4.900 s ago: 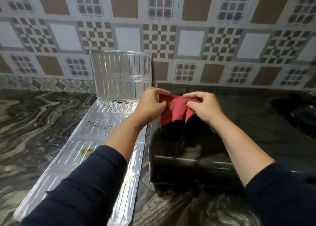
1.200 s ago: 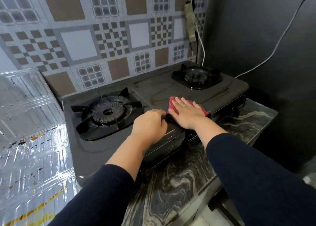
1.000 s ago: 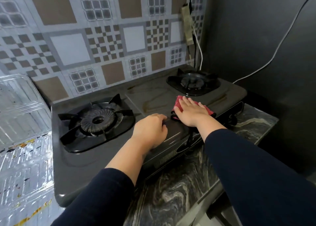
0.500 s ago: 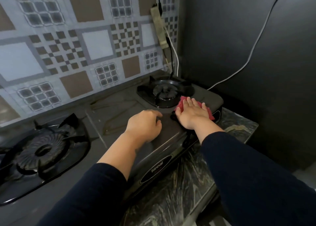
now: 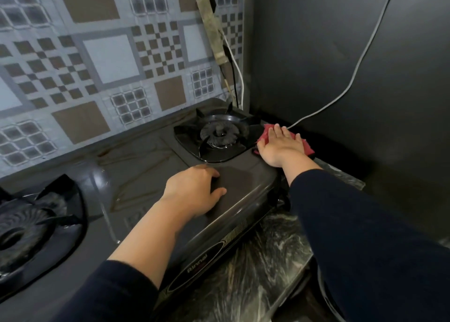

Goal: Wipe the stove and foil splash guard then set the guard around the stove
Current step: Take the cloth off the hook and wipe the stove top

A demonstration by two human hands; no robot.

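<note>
Head view: looked down and to the right over a black two-burner stove [image 5: 146, 165] on a dark marbled desk [image 5: 258, 268].
Stove axis: long side ran from lower left to upper right along the patterned tile wall [image 5: 109, 61]; front panel with the "Rinnai" badge faced the lower right.
Right burner: sat in its dished tray [image 5: 219, 134] near the far right corner of the stove top.
Left burner: partly cut off at the left edge [image 5: 26, 226].
Cloth: red [image 5: 308, 147], lay at the stove's far right end, just beside the right burner, close to the dark side wall [image 5: 341, 65].
Right hand: lay flat with fingers spread on the red cloth [image 5: 280, 146], pressed down on it, not closed around it.
Left hand: rested palm down on the bare stove top [image 5: 197, 190] near the front edge, fingers loosely curled, grasped nothing.
Sleeves: dark, covered both forearms up to near the wrists.
Cables: a white cable [image 5: 353, 78] ran across the dark side wall down toward the stove's right end; others hung in the corner behind the stove.
Foil splash guard: out of frame.
</note>
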